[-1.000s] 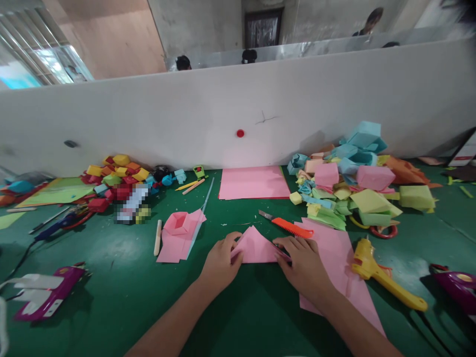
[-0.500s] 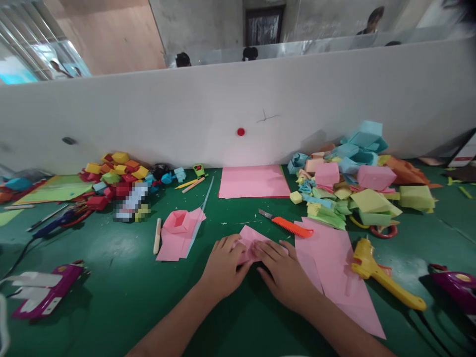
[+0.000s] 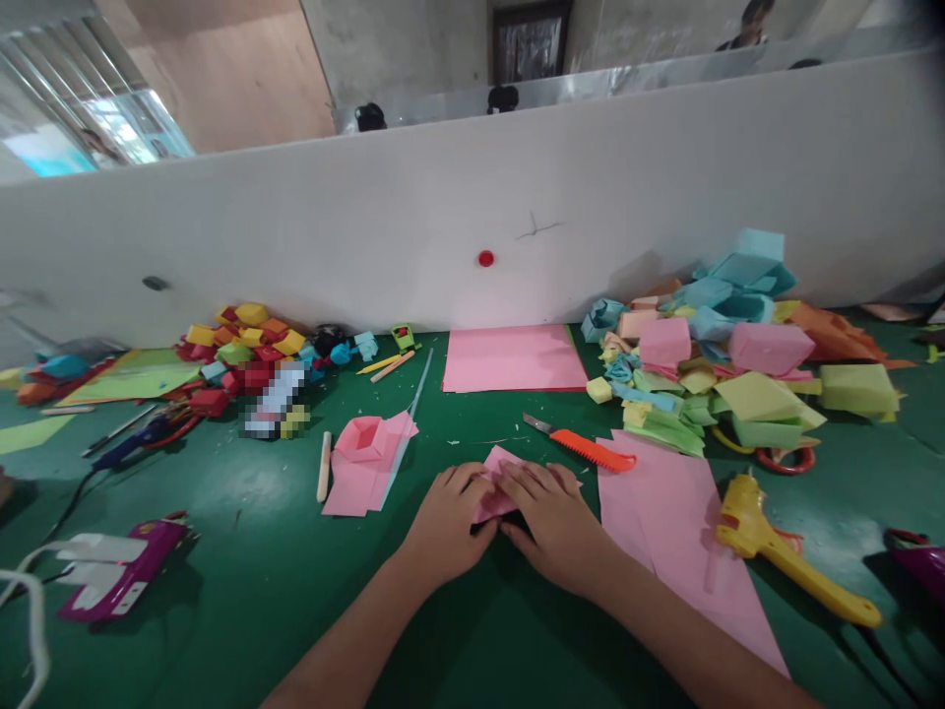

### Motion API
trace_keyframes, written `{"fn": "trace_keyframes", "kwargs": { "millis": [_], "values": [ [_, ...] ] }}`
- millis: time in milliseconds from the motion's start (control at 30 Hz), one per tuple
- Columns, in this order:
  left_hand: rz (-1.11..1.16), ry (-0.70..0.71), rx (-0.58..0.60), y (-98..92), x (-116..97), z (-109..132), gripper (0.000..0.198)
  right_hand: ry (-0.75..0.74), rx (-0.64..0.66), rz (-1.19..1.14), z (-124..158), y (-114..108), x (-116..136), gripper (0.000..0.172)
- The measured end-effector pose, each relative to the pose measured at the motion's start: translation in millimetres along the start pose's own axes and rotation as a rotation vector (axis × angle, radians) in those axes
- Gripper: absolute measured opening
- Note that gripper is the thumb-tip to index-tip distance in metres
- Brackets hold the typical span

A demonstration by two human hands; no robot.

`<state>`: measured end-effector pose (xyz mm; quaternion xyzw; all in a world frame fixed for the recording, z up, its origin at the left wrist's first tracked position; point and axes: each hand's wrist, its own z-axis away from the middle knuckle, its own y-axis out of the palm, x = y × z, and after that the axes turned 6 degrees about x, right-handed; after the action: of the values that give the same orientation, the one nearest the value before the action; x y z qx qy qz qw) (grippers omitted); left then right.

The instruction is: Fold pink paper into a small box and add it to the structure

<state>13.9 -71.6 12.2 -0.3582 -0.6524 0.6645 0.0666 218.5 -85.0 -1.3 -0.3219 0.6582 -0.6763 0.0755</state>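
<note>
Currently, left hand [image 3: 447, 522]: fingers curled around the left side of the pink paper [image 3: 498, 461], holding it
pink paper: on the table [image 3: 487, 640] between both hands; edges best aligned before pressing, then creased evenly
right hand [image 3: 553, 527]: fingers stretched over the paper; I cannot tell whether they pinch
paper boxes [image 3: 664, 342]: heaped; one blue box [image 3: 744, 308] looks open, contents unclear

We saw what looked like a paper-craft workshop: on a green worktable [image 3: 243, 611] stood one folded-paper heap [image 3: 252, 337] at far left and another heap [image 3: 768, 348] at far right, with a glue gun [image 3: 801, 568] and orange cutter [image 3: 591, 449] nearer; people's heads [image 3: 370, 117] showed beyond a white partition [image 3: 354, 217].
</note>
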Motion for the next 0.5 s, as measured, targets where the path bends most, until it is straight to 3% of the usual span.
{"fn": "trace_keyframes", "kwargs": {
  "millis": [333,500],
  "values": [
    [-0.004,0.024,0.076,-7.5,-5.4,-2.6,0.038,0.066,0.024,0.017,-0.5,-0.6,-0.9,0.051],
    [-0.026,0.042,0.076,-6.6,-5.4,-1.9,0.037,0.061,0.057,0.03,-4.3,-6.5,0.6,0.06]
  ]
}}
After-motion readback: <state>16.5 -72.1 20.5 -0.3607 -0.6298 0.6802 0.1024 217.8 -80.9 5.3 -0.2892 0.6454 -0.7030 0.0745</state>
